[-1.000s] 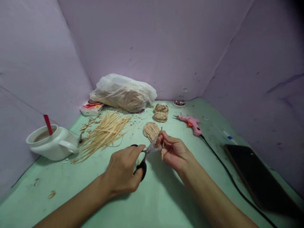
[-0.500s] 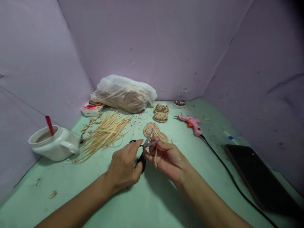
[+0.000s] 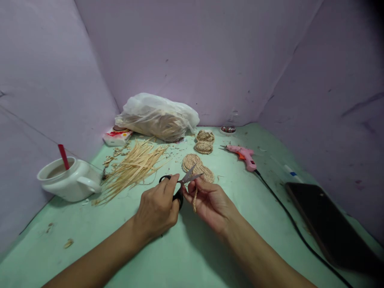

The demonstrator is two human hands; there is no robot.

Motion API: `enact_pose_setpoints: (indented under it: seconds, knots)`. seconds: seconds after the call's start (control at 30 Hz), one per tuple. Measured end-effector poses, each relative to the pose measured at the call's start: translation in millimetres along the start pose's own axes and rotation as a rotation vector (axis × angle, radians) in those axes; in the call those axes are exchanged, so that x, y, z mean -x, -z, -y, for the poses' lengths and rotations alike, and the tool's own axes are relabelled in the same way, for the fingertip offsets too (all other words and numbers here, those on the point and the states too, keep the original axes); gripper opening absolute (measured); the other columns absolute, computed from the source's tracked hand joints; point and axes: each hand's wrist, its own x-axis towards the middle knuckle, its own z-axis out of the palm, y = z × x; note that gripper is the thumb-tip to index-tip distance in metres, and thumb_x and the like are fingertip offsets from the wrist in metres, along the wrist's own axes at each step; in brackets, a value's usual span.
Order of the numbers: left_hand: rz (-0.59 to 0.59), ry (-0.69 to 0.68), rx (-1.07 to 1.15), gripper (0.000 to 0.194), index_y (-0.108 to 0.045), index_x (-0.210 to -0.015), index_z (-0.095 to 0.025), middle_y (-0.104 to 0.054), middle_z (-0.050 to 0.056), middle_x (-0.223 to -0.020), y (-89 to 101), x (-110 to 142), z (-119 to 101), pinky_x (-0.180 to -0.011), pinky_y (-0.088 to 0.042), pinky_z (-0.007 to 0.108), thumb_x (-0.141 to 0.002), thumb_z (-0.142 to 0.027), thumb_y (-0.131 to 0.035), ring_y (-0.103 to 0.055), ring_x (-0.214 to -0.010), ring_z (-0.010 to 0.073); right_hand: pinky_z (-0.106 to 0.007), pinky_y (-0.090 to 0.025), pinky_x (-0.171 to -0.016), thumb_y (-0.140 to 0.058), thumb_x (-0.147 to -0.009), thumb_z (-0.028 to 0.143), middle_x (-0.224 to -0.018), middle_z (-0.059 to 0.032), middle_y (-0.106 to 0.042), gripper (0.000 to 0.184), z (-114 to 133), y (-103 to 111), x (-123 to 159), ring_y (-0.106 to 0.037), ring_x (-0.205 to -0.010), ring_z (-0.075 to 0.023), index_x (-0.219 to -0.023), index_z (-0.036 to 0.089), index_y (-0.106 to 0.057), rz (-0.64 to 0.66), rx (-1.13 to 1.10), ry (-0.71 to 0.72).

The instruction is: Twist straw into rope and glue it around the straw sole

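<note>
My left hand (image 3: 157,210) is closed round the black handles of a pair of scissors (image 3: 183,184), whose grey blades are parted and point up to the right. My right hand (image 3: 210,202) pinches a short braided straw cord (image 3: 195,200) that hangs down from its fingers, its top end at the blades. Just beyond the hands, a flat coiled straw piece (image 3: 196,166) shaped like two joined ovals lies on the green table (image 3: 186,248).
Loose straw strips (image 3: 133,166) lie at left, beside a white pot (image 3: 70,182) with a red stick. Behind are a plastic bag of straw (image 3: 157,118), a small box (image 3: 117,137) and two small coils (image 3: 204,142). A pink glue gun (image 3: 243,155) with black cord and a dark phone (image 3: 327,224) lie right.
Both hands have drawn slightly left and toward me with the scissors and cord. The scissor blades have lifted off the coiled piece, which now shows fully.
</note>
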Motion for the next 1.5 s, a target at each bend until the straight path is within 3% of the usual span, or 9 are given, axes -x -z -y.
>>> enact_pose_setpoints:
  seconds: [0.67, 0.87, 1.07, 1.37, 1.5]
  knots:
    - [-0.005, -0.021, 0.076, 0.046, -0.034, -0.123, -0.013, -0.064, 0.01, -0.094, -3.3, 0.5, 0.4, -0.061, -0.053, 0.031, -0.077, -0.012, -0.041, -0.065, -0.076, 0.0208, -0.027, -0.054, -0.069, -0.067, -0.066, 0.002, -0.059, 0.0044, -0.061, 0.019, 1.4, 3.5, -1.3, -0.058, -0.05, -0.0068, -0.064, 0.017, -0.056, 0.103, 0.038, 0.04]
    - [-0.023, 0.021, 0.034, 0.054, -0.034, -0.125, -0.011, -0.061, 0.015, -0.102, 0.9, -2.4, -1.3, -0.069, -0.054, 0.036, -0.072, -0.015, -0.046, -0.063, -0.089, 0.0257, -0.025, -0.054, -0.067, -0.068, -0.062, 0.0, -0.056, 0.006, -0.059, 0.025, -3.0, 1.9, 0.9, -0.058, -0.049, -0.0071, -0.061, 0.019, -0.051, 0.061, 0.058, 0.094]
    - [-0.108, -0.02, -0.017, 0.053, -0.034, -0.125, -0.008, -0.059, 0.018, -0.105, -2.1, -1.3, 0.0, -0.073, -0.054, 0.037, -0.073, -0.014, -0.046, -0.062, -0.094, 0.0271, -0.023, -0.054, -0.063, -0.062, -0.066, -0.003, -0.051, 0.0048, -0.058, 0.024, -6.8, -7.4, 6.7, -0.055, -0.045, -0.0068, -0.06, 0.018, -0.051, -0.092, 0.021, 0.075]
    - [-0.104, -0.047, -0.027, 0.048, -0.035, -0.124, -0.008, -0.061, 0.018, -0.101, -3.6, -2.1, 0.8, -0.068, -0.055, 0.035, -0.076, -0.011, -0.042, -0.064, -0.088, 0.0255, -0.023, -0.054, -0.066, -0.066, -0.063, -0.002, -0.053, 0.0064, -0.058, 0.025, -6.2, -5.5, 5.1, -0.057, -0.047, -0.0063, -0.06, 0.018, -0.051, -0.049, 0.042, 0.092]
    - [-0.106, -0.07, -0.011, 0.046, -0.035, -0.123, -0.009, -0.064, 0.015, -0.095, -4.5, -0.8, 2.0, -0.061, -0.055, 0.031, -0.078, -0.009, -0.04, -0.066, -0.079, 0.0226, -0.025, -0.054, -0.067, -0.062, -0.068, -0.002, -0.052, 0.0054, -0.057, 0.024, -4.9, -8.9, 7.0, -0.056, -0.046, -0.0061, -0.061, 0.018, -0.05, -0.109, 0.027, 0.086]
